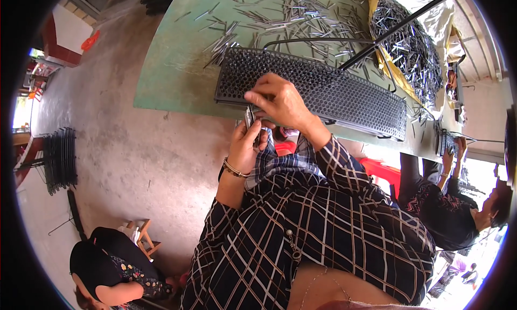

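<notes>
My left hand [246,148] is closed around a small bundle of thin grey metal strips [249,117], whose ends stick up past the thumb. Just above it, my right hand [281,101] is bent with thumb and fingers drawn together. Whatever it pinches, if anything, is too small to make out. Beyond both hands lies a long black rack [344,102] full of small round holes, with the right hand over its near left part. Dark pieces fill many holes toward its left end. A thin black wire handle rises from it.
Loose metal strips [291,19] are scattered over the green table [177,67]. At the far right, a yellow-edged sack [406,46] holds a heap of similar pieces. A co-worker [452,207] handles another rack at right; another person [116,272] bends down lower left. Red stools [379,171] stand below the table.
</notes>
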`<state>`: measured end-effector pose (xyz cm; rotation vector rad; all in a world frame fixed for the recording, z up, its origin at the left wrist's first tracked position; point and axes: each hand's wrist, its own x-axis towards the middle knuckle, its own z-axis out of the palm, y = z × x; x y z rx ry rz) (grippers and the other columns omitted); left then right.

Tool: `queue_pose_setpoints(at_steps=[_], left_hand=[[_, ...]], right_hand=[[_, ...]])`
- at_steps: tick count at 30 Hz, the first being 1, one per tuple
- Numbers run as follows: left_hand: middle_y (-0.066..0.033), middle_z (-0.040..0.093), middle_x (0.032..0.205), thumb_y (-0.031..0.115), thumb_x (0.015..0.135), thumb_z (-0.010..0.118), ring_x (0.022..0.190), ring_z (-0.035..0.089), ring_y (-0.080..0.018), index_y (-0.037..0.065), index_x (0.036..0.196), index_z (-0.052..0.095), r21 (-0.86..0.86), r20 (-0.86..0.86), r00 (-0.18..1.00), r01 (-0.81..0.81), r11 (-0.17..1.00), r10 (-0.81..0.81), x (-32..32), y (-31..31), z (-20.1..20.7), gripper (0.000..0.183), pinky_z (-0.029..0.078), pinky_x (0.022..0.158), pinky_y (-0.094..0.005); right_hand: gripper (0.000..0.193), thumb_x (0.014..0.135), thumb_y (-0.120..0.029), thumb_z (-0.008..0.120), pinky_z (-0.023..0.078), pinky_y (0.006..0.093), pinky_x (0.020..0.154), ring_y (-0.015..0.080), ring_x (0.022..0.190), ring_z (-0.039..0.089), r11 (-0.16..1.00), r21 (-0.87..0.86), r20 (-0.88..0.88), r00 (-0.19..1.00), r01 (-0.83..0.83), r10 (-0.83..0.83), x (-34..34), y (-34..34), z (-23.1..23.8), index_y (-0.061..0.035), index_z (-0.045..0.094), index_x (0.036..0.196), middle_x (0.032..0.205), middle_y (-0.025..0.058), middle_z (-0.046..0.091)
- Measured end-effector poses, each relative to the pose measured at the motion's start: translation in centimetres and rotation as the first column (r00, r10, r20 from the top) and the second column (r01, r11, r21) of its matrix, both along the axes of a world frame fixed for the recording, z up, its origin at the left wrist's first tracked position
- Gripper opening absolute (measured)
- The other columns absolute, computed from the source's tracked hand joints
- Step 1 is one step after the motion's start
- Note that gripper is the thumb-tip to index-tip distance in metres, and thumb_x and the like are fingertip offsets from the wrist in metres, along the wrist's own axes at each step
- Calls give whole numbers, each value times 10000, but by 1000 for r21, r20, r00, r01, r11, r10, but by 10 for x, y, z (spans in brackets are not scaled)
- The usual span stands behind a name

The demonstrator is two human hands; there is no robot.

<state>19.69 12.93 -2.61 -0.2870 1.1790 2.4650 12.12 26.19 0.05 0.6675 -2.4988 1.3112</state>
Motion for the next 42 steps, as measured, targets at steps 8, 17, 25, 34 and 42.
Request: queue_pose_setpoints(at_steps=[8, 17, 25, 34, 42], left_hand=[[-65, 595, 855, 220, 953, 451, 597, 468, -41, 30, 1063, 526, -28, -102, 989, 102, 994, -104, -3, 6, 5, 233, 362, 481, -175], [-48, 575, 809, 228, 957, 450, 576, 447, -38, 28, 1106, 529, -46, -48, 998, 49, 998, -51, -5, 11, -8, 261, 334, 470, -172], [-63, 596, 849, 144, 934, 463, 630, 488, -60, 34, 1113, 534, 4, 30, 998, 63, 998, -63, -3, 16, -15, 222, 389, 502, -199], [-85, 607, 878, 117, 915, 471, 684, 538, -112, 23, 1134, 520, 26, 59, 997, 50, 998, -51, -2, 13, -17, 242, 454, 583, -248], [-86, 611, 882, 112, 911, 479, 689, 544, -107, 21, 1131, 525, 68, 82, 995, 50, 996, -55, -3, 13, -19, 242, 450, 584, -234]], right_hand=[[202, 799, -147, 695, 416, 230, 467, 89, 555, 544, 924, -380, 659, 712, 35, 244, 11, 25, 16, 51, 661, 814, 699, 48, 603], [236, 798, -220, 703, 415, 193, 486, 45, 536, 513, 864, -361, 543, 832, 350, -110, 4, 34, 18, 8, 678, 856, 687, 29, 646], [218, 773, -169, 724, 454, 204, 548, 47, 619, 551, 915, -198, 203, 928, 353, -314, -4, 25, -6, 1, 666, 896, 731, 55, 667], [248, 784, -205, 705, 487, 254, 566, 126, 614, 608, 912, -239, 310, 916, 333, -253, 2, 26, -5, -9, 667, 930, 749, 111, 668], [242, 819, -192, 667, 503, 254, 613, 116, 673, 626, 937, -191, 302, 926, 291, -226, 1, 21, -4, -1, 657, 967, 838, 119, 673]])
